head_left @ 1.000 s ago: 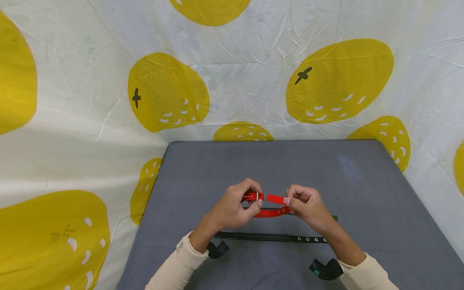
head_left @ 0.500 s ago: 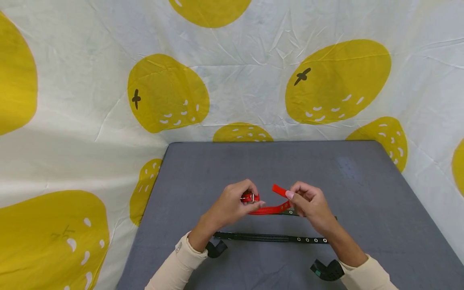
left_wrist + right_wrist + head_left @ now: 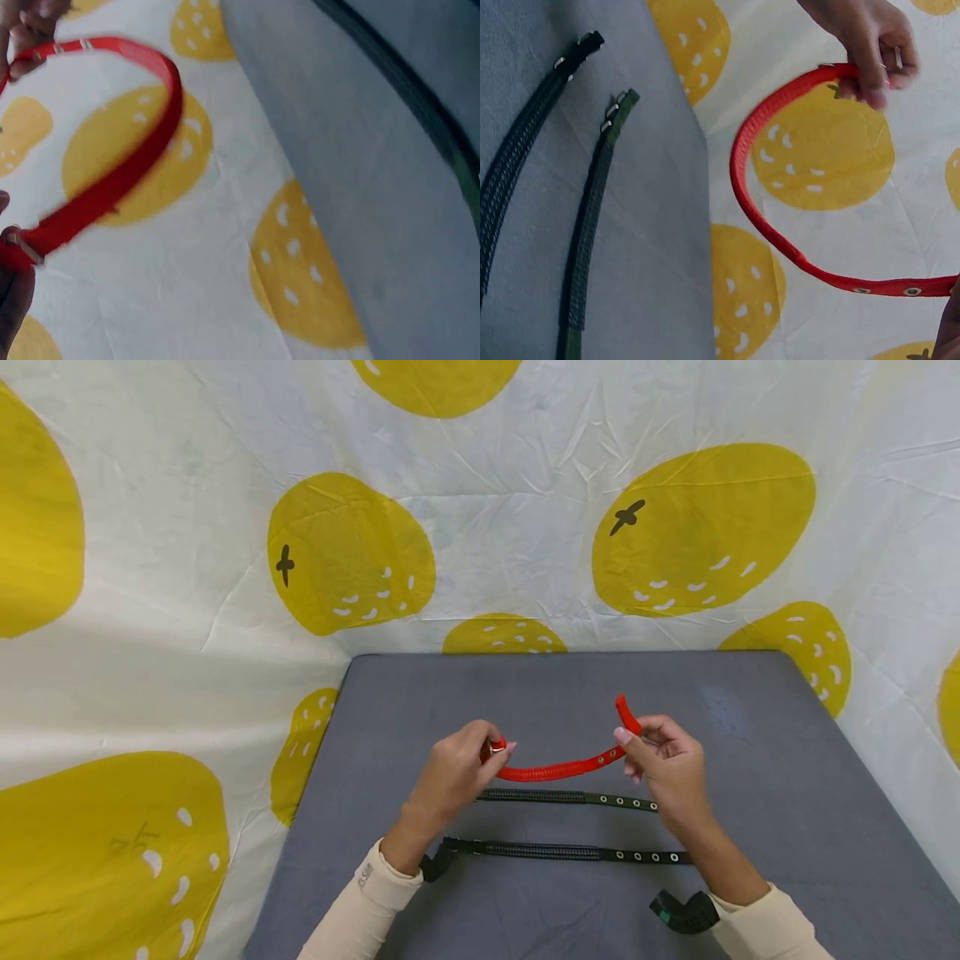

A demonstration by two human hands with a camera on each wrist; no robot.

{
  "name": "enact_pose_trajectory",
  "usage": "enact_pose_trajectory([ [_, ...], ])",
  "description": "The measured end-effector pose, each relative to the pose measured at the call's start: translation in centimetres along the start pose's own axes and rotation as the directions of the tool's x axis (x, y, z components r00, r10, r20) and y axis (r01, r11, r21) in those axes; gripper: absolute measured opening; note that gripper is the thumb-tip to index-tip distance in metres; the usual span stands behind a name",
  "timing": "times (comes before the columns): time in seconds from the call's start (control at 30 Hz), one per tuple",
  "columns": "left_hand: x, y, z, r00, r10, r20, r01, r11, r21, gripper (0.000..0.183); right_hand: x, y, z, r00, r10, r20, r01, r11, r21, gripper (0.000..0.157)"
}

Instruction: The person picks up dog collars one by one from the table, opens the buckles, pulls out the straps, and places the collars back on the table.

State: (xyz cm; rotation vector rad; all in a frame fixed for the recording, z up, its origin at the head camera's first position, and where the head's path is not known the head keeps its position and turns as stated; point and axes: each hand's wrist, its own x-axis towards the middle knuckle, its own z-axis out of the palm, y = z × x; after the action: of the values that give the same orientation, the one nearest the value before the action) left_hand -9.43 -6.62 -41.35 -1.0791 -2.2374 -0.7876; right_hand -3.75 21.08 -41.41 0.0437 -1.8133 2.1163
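Note:
A red collar (image 3: 551, 772) with metal eyelets and a buckle is held up above the table between both hands. My left hand (image 3: 452, 768) grips its buckle end, and the metal buckle (image 3: 25, 247) shows beside the fingers in the left wrist view. With thumb and fingers my right hand (image 3: 671, 764) pinches the eyelet end, whose free tip points upward. Between the hands the strap sags in a curve. Below it on the table lies a dark green collar (image 3: 570, 797), and nearer to me lies a black collar (image 3: 543, 851), both stretched out straight.
The grey table (image 3: 420, 702) has a patterned cloth (image 3: 510, 552) with yellow fruit prints hanging behind it and at its sides. Dark camera mounts (image 3: 684, 912) are worn at both wrists, above the table's near part.
The hands have moved apart, drawing the red collar out from a loop into a long curve. The tip at the right hand has swung upward, and the green collar shows more fully.

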Motion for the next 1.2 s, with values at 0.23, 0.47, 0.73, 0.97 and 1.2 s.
enact_pose_trajectory([
  [0.23,-0.4,-2.3,-0.4,0.996,-0.044,-0.074,0.051,0.994,0.101,0.024,1.8,0.6,-2.5,0.985,-0.153,-0.083,0.115,0.929,-0.352,0.014],
  [0.47,-1.2,-4.2,-0.1,0.977,-0.197,-0.078,0.208,0.963,0.173,0.022,2.9,1.7,-5.2,0.972,-0.236,-0.004,0.183,0.764,-0.619,0.016],
  [0.73,-2.0,-5.9,0.4,0.880,-0.475,0.026,0.471,0.877,0.090,0.016,3.3,3.3,-7.5,0.994,-0.097,-0.057,0.032,0.735,-0.678,0.023],
  [0.97,-2.7,-7.8,1.4,0.799,-0.583,0.147,0.588,0.809,0.017,0.016,4.0,4.6,-9.8,0.991,0.046,-0.129,-0.122,0.720,-0.683,0.027],
  [1.2,-3.9,-10.0,2.8,0.711,-0.646,0.279,0.681,0.730,-0.046,0.009,4.1,5.6,-11.3,0.984,0.138,-0.115,-0.176,0.616,-0.768,0.029],
])
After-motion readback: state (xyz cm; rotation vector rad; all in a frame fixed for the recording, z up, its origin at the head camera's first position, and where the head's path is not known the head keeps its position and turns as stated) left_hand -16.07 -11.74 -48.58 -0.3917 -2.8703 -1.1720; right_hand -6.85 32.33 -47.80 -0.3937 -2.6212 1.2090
